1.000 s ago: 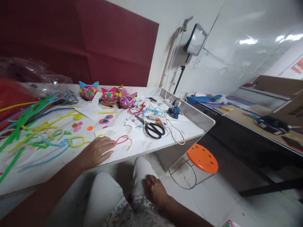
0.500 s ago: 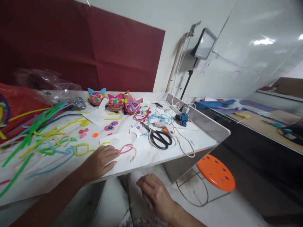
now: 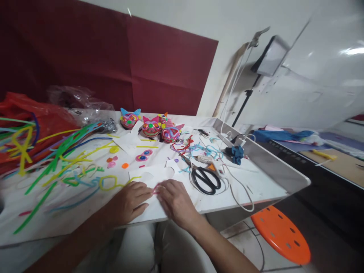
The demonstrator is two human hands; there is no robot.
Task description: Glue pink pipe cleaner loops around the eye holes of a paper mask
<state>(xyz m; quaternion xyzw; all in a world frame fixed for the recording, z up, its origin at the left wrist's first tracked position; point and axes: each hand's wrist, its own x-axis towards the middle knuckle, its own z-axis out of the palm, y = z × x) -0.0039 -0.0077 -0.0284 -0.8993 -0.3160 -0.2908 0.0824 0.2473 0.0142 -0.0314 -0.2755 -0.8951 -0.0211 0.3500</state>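
Note:
A pink pipe cleaner (image 3: 155,190) bent into a loop lies at the front of the white table, mostly covered by fingers. My left hand (image 3: 131,203) rests on the table edge with its fingertips closed on the loop's left end. From the right, my right hand (image 3: 176,201) reaches over the loop, fingers bent down on it; their tips are partly hidden. Just behind the hands is a cut sheet of white paper (image 3: 156,172). A yellow pipe cleaner (image 3: 108,182) with a bent loop lies left of my left hand. Black-handled scissors (image 3: 206,181) lie right of my right hand.
Several colourful cat-like heads (image 3: 151,127) stand at the back. Green pipe cleaners (image 3: 55,163) spread over the left, near a red plastic bag (image 3: 42,113). A white cable (image 3: 241,203) hangs over the front edge. An orange stool (image 3: 281,235) stands at lower right.
My right hand has risen from my lap to the table and come down over the pink loop. My left hand stays at the loop's left end. The view has swung left.

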